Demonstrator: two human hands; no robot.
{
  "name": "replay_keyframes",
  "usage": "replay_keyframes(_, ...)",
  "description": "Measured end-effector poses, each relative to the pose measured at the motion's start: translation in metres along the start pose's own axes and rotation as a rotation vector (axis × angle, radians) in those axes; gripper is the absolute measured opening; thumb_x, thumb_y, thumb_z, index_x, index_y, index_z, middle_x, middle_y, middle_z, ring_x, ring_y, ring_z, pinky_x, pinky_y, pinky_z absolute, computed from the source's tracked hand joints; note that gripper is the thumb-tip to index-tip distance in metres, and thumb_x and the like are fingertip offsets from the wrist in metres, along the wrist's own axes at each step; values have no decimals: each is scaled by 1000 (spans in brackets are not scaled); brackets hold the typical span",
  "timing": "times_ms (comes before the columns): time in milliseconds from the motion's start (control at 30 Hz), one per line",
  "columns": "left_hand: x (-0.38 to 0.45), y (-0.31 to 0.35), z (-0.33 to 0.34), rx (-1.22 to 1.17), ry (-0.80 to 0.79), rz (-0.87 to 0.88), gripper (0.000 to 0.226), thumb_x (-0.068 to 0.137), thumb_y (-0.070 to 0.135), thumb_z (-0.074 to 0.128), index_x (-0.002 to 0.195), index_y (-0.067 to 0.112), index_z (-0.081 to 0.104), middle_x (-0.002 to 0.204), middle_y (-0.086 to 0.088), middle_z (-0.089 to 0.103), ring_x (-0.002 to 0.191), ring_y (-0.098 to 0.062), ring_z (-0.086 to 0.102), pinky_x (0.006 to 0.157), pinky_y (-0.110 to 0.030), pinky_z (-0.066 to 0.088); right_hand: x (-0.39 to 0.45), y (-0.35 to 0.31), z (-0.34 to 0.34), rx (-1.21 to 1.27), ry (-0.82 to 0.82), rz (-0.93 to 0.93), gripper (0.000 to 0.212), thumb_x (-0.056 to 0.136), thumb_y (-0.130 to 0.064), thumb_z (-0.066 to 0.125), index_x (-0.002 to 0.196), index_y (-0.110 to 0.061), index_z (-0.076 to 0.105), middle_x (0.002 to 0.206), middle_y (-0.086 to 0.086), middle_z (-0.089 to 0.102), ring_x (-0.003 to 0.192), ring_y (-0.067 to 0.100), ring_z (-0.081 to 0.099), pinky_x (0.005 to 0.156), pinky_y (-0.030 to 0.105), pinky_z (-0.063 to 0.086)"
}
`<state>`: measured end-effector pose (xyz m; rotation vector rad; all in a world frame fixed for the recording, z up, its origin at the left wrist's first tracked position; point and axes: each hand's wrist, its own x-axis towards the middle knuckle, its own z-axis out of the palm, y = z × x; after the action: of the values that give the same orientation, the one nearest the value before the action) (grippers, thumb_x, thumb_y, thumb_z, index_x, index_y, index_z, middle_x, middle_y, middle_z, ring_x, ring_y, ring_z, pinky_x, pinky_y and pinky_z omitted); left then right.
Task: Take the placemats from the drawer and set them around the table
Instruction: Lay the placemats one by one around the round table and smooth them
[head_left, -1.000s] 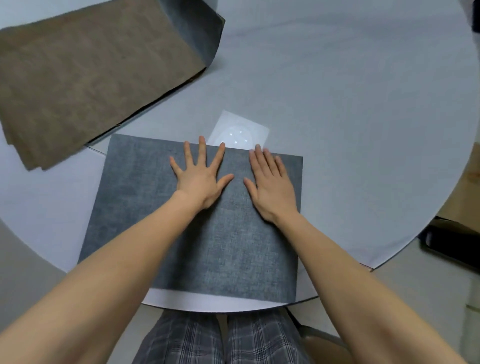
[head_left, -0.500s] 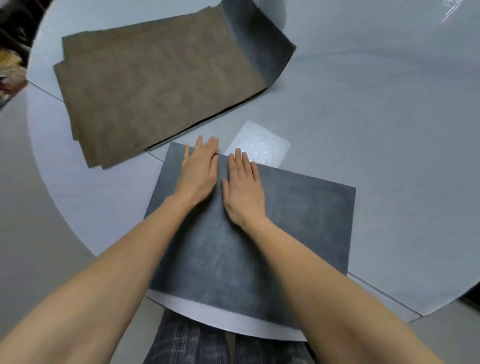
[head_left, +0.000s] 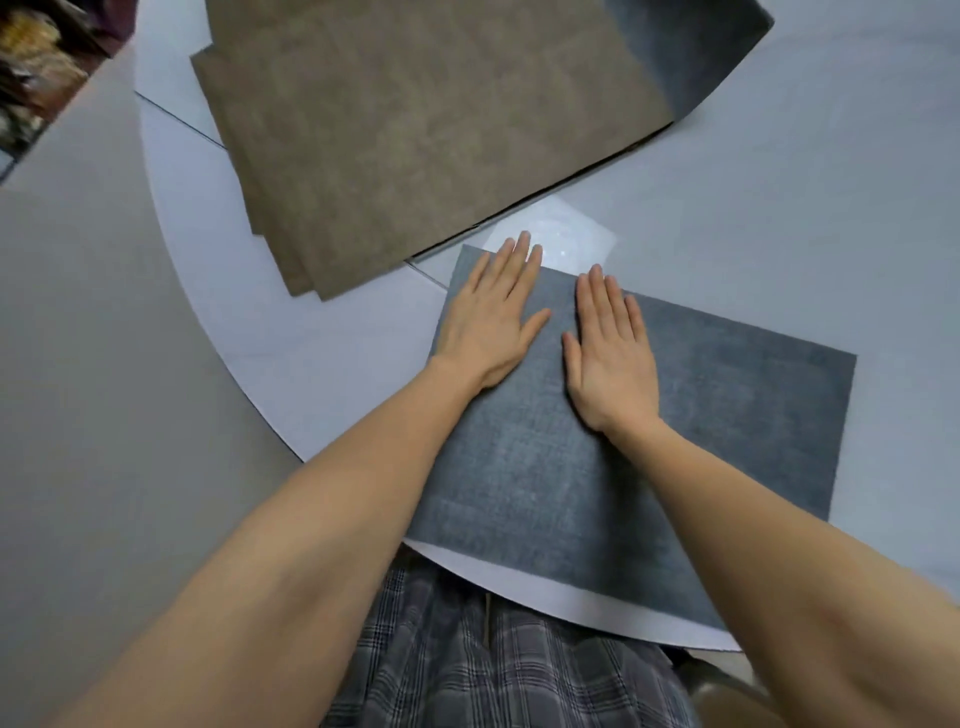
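A dark grey placemat (head_left: 717, 415) lies flat on the round pale table (head_left: 779, 218), close to the near edge in front of me. My left hand (head_left: 491, 322) rests palm down on its far left corner, fingers together. My right hand (head_left: 610, 353) lies flat beside it, a little to the right, fingers together. Neither hand grips the mat. A stack of brown placemats (head_left: 415, 130) lies at the far left of the table, with one corner curled up showing a grey underside (head_left: 696, 47).
A small shiny square patch (head_left: 566, 239) sits on the table between the stack and the grey mat. The table's curved edge runs left of the stack, with grey floor (head_left: 78, 364) beyond. Cluttered items (head_left: 36, 73) lie at the top left. My plaid shorts (head_left: 493, 649) show below.
The view has swung left, so the brown stack sits closer and larger. Both hands have shifted toward the grey mat's far left corner and drawn their fingers together, staying flat on it.
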<state>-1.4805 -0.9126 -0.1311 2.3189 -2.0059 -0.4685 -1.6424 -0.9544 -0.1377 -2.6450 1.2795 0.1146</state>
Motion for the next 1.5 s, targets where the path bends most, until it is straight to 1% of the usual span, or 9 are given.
replay_keyframes(133, -16, -38, -8, 80, -6, -108, 72, 99, 53, 22, 154, 10, 4, 162, -4, 2, 149, -15, 6, 122, -36, 1, 2, 0, -2, 22, -23, 3, 62, 98, -34, 18, 153, -8, 8, 161, 8, 5, 149, 18, 3, 121, 37, 4)
replay_keyframes(233, -18, -48, -28, 97, 146, -43, 62, 99, 44, 26, 149, 7, 31, 154, -9, 35, 138, -20, 40, 120, -40, 18, 1, -3, -7, 40, -34, 9, 62, 97, -36, 18, 153, -9, 10, 161, 7, 9, 149, 18, 5, 121, 35, 2)
replay_keyframes(333, -4, -75, -52, 12, 342, -52, 53, 94, 38, 43, 137, 7, 51, 136, -9, 56, 118, -29, 55, 109, -42, 33, 15, -6, -25, 43, 35, 19, 55, 98, -35, 28, 145, -7, 35, 151, 12, 35, 139, 27, 34, 117, 35, 14)
replay_keyframes(500, 28, -130, -78, -6, -78, -321, 107, 78, 68, 56, 154, 23, -3, 162, -9, -7, 147, -36, -8, 116, -56, -3, 109, -22, -71, -70, 4, -150, 55, 89, -16, 50, 142, -4, 37, 149, 17, 35, 133, 34, 39, 109, 39, 28)
replay_keyframes(700, 34, -143, -82, -50, -271, -297, 129, 64, 72, 68, 153, 25, -12, 158, -11, -23, 144, -43, -16, 109, -69, 2, 193, -58, -100, -404, -298, -391, 73, 90, -5, 44, 152, -9, 6, 160, 12, 2, 147, 24, 13, 117, 35, 17)
replay_keyframes(933, 24, -136, -89, 75, -306, -173, 93, 88, 59, 50, 154, 16, 2, 159, -21, -4, 144, -49, 3, 114, -60, 17, 205, -73, -113, -381, -461, -316, 77, 87, 1, 48, 153, -11, 8, 161, 9, 6, 145, 22, 23, 109, 34, 35)
replay_keyframes(1233, 17, -131, -111, -33, -245, -236, 67, 96, 50, 39, 152, 18, 19, 158, -12, 19, 145, -34, 18, 113, -53, 21, 200, -74, -132, -109, -297, -235, 49, 73, 5, 43, 114, -12, 63, 112, 16, 65, 104, 38, 57, 85, 40, 48)
replay_keyframes(1333, 17, -130, -153, -99, -37, -271, 29, 96, 20, 42, 123, 20, 53, 122, -12, 62, 110, -36, 58, 85, -41, 45, 176, -69, -157, -42, -104, -281, 42, 76, 5, 45, 110, -13, 61, 108, 10, 67, 100, 35, 59, 76, 38, 46)
replay_keyframes(1500, 14, -95, -228, 108, 382, -4, 19, 92, 10, 46, 98, 17, 62, 87, -3, 68, 80, -28, 64, 61, -34, 41, 129, -27, -207, 27, 92, -156, 9, 86, -15, 53, 92, -19, 58, 88, 6, 68, 85, 33, 61, 63, 34, 43)
